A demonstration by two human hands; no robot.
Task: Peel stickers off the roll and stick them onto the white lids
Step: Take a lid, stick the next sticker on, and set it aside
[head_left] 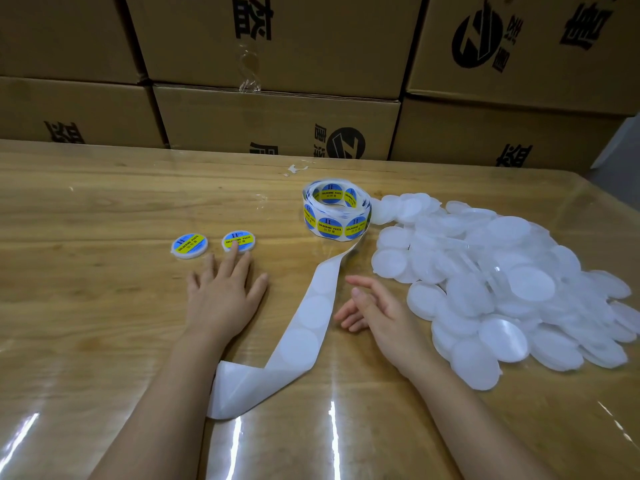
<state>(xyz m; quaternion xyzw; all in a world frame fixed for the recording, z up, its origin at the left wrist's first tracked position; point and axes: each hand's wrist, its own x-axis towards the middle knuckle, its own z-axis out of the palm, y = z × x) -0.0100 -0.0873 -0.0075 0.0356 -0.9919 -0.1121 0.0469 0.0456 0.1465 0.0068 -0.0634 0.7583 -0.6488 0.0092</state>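
Note:
A roll of blue-and-yellow round stickers [336, 210] stands on the wooden table. Its empty white backing strip [304, 323] trails toward me between my hands. Two white lids carry stickers: one lid [189, 245] at the left, a second lid [239, 240] beside it. My left hand [223, 289] lies flat with straight fingers, and one fingertip touches the second lid's sticker. My right hand [375, 311] hovers with relaxed fingers, holding nothing, between the strip and a big heap of bare white lids [502, 285] on the right.
Stacked brown cardboard boxes [277, 123] form a wall along the table's far edge. A clear glossy cover lies over the table [104, 202]. A small scrap of white paper [296, 169] sits behind the roll.

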